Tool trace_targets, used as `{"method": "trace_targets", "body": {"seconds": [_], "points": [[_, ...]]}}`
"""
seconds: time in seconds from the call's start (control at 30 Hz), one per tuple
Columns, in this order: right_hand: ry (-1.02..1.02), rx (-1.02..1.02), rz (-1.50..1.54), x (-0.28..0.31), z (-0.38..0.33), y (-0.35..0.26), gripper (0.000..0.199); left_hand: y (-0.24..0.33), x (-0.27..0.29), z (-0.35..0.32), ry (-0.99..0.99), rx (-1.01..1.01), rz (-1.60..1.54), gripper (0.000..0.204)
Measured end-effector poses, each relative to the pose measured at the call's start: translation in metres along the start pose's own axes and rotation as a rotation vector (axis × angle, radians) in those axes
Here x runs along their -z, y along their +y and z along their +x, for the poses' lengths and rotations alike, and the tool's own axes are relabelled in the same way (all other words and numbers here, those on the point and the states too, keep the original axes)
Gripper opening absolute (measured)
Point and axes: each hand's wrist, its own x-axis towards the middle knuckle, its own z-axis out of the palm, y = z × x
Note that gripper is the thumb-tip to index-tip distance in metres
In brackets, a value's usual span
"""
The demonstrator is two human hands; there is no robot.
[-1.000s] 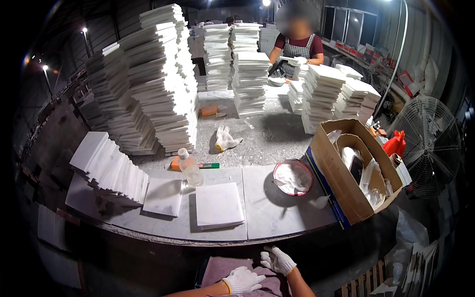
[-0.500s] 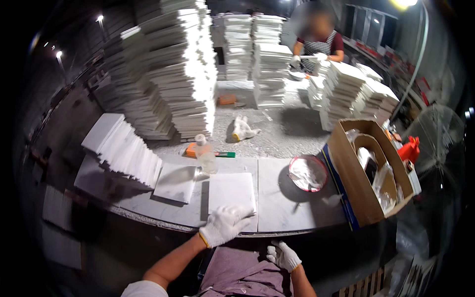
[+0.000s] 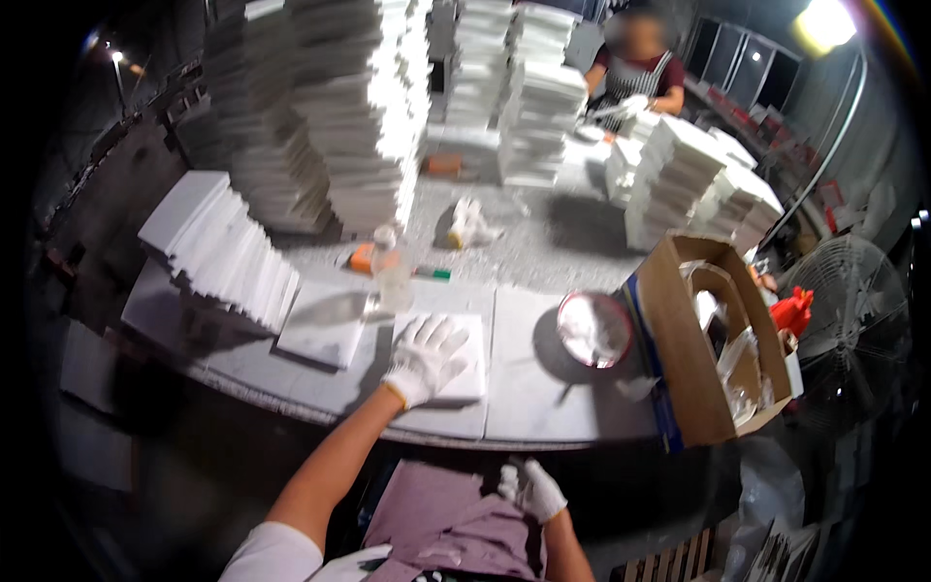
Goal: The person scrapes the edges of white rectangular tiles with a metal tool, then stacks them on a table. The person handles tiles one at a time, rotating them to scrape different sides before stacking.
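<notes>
A white square tile lies flat on the near part of the grey worktable, a little left of its middle. The left hand, in a white glove, rests on top of this tile with the palm down. Its fingers are spread wide and stretched out toward the far side; they press flat and do not grasp anything. The bare left forearm comes up from the near edge at a slant, from lower left to the hand, with the elbow low and the wrist straight.

The right hand, also gloved in white, is down below the table's near edge, close to the person's lap on the pink apron. Its fingers are loosely curled and it holds nothing.

Just left of the tile lies another white tile, slightly tilted, and further left a leaning row of white tiles stands on edge. Just beyond the hand stands a small clear bottle, with an orange object beside it. To the right of the tile there is a round red-rimmed bowl with white material in it, and further right an open cardboard box. Tall stacks of white tiles rise at the far left. At the far side another person in an apron works near lower stacks. A fan stands at the right.
</notes>
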Motion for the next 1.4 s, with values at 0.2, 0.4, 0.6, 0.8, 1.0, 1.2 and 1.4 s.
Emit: {"method": "trace_targets", "body": {"seconds": [0.2, 0.4, 0.6, 0.8, 1.0, 1.2, 1.4], "points": [[0.075, -0.031, -0.004, -0.008, -0.012, 0.009, 0.046, 0.008, -0.006, -0.016, -0.162, 0.008, -0.010, 0.058], [0.058, 0.014, 0.021, 0.001, 0.005, -0.002, 0.046, 0.069, 0.024, -0.038, -0.271, -0.254, -0.166, 0.061], [-0.034, 0.031, -0.034, -0.007, -0.010, 0.010, 0.042, 0.093, 0.035, -0.094, 0.089, 0.050, -0.434, 0.045], [-0.051, 0.081, -0.381, -0.041, -0.018, 0.011, 0.049, 0.040, 0.046, -0.106, 0.322, 0.573, -0.340, 0.038], [-0.188, 0.178, -0.404, -0.093, -0.034, 0.000, 0.053, 0.012, 0.044, -0.090, 0.223, 0.604, -0.393, 0.046], [-0.208, 0.322, -0.460, -0.134, -0.034, -0.023, 0.052, 0.047, 0.037, -0.082, 0.050, 0.584, -0.306, 0.048], [-0.159, 0.282, -0.452, -0.144, -0.022, -0.008, 0.050, 0.033, 0.051, -0.079, 0.023, 0.559, -0.460, 0.042]]}}
